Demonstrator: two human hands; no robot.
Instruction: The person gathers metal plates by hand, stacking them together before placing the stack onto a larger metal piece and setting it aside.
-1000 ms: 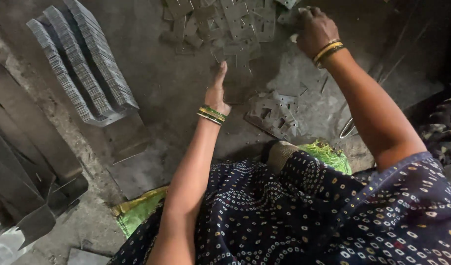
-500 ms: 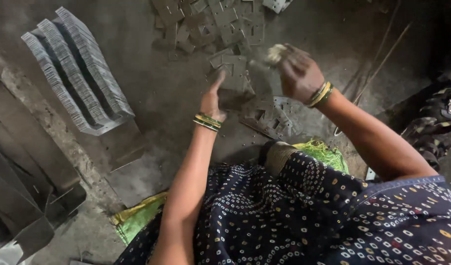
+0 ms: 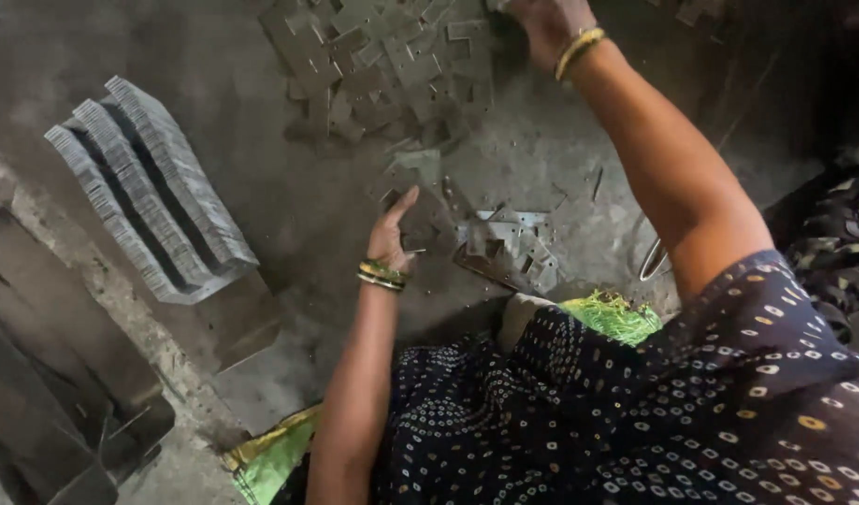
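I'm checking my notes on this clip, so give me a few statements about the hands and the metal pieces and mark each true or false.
1. The right hand reaches to the loose heap of flat metal pieces at the top of the view. True.
2. The left hand is raised high above the floor, gripping a hammer. False: it rests low on the grey floor, no tool in it.
3. Neat stacked rows of metal pieces lie to the left hand's left. True.
4. Both wrists are bare. False: each wears yellow bangles.
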